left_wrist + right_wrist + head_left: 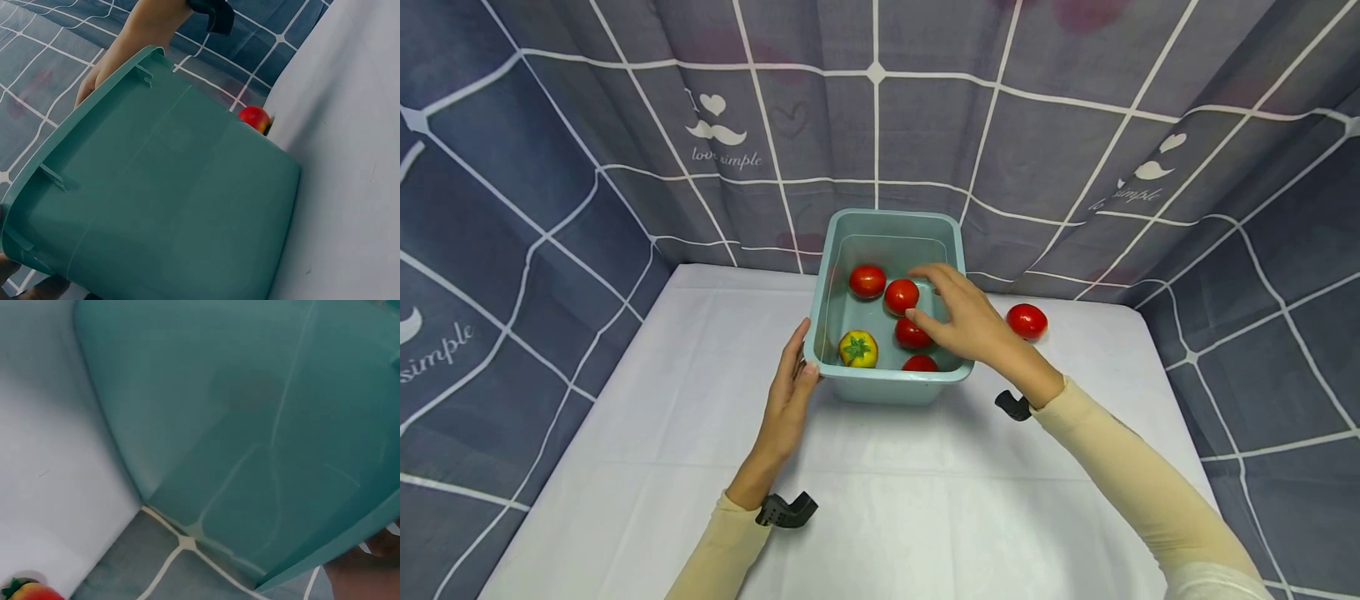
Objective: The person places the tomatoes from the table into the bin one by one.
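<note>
A blue-green plastic bin stands on the white-covered table. Inside lie several red tomatoes and one tomato with its yellow end and green star-shaped stem turned up. My left hand rests against the bin's near left corner, thumb by the rim, other fingers along the outer wall. Over the bin's right side reaches my right hand, thumb and fingers apart, close to a tomato in the middle. It appears to hold nothing. Another tomato lies outside, right of the bin.
The white tablecloth spreads in front of the bin. Grey curtains with white grid lines enclose the back and both sides. The bin stands near the table's back edge.
</note>
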The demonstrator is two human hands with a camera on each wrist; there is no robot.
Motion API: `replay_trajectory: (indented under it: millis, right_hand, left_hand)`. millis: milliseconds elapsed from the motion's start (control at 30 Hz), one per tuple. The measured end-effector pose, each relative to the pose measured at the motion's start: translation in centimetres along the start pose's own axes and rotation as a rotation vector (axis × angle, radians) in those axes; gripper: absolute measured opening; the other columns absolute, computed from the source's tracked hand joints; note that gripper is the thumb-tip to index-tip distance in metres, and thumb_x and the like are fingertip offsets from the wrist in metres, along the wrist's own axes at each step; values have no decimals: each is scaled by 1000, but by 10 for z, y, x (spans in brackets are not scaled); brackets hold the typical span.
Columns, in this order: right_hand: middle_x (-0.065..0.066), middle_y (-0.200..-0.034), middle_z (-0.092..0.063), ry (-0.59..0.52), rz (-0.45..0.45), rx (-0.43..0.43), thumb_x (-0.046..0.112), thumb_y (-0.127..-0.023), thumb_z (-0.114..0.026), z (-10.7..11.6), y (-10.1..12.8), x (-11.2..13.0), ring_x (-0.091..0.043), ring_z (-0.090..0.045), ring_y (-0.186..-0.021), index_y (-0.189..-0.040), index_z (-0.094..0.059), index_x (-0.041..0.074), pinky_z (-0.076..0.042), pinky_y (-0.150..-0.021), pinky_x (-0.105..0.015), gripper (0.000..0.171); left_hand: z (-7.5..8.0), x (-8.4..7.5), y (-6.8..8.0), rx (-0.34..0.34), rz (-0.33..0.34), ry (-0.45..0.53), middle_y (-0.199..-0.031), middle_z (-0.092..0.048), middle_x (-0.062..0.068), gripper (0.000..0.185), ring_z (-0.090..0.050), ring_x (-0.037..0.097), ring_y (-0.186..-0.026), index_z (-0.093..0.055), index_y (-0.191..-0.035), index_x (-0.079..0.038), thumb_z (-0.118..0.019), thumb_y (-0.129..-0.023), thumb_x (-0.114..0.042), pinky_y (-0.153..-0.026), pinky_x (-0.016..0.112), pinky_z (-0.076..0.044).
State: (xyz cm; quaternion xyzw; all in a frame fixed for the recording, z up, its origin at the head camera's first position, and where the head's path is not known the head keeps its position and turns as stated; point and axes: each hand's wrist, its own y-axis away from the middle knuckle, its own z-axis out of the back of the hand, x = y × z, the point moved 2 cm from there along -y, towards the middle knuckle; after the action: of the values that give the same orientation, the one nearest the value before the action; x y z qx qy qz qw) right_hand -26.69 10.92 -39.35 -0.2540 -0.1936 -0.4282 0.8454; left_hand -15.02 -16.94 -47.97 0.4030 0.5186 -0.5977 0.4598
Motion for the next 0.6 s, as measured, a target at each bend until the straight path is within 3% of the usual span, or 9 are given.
replay_trajectory:
  millis: [167, 367, 600]
  right_hand:
    - [-3, -144, -62, -39, 1, -96, 32, -101, -75, 9, 8, -7, -24, -61, -122, -149, -58, 19, -56, -106, -47, 52]
    - [-10, -142, -64, -85, -18, -212, 25, -101, -74, 19, 19, -25, -34, -66, -126, -146, -61, 13, -56, -109, -53, 48]
    - [-11, -143, -65, -89, -120, -316, 20, -104, -70, 23, 39, -61, -33, -65, -130, -144, -62, 10, -53, -107, -55, 42]
  left_hand:
    - [0, 0, 0, 1, 3, 10, -181, -19, -7, 60, -27, 25, -167, -23, -173, -35, -41, -117, -22, -118, 12, -40]
    - [0, -1, 1, 0, 6, 20, -181, -20, -10, 59, -28, 25, -166, -23, -172, -39, -41, -118, -23, -117, 12, -42]
    - [-1, -1, 1, 4, 9, 23, -180, -20, -10, 59, -28, 26, -166, -23, -172, -39, -41, -118, -23, -116, 12, -42]
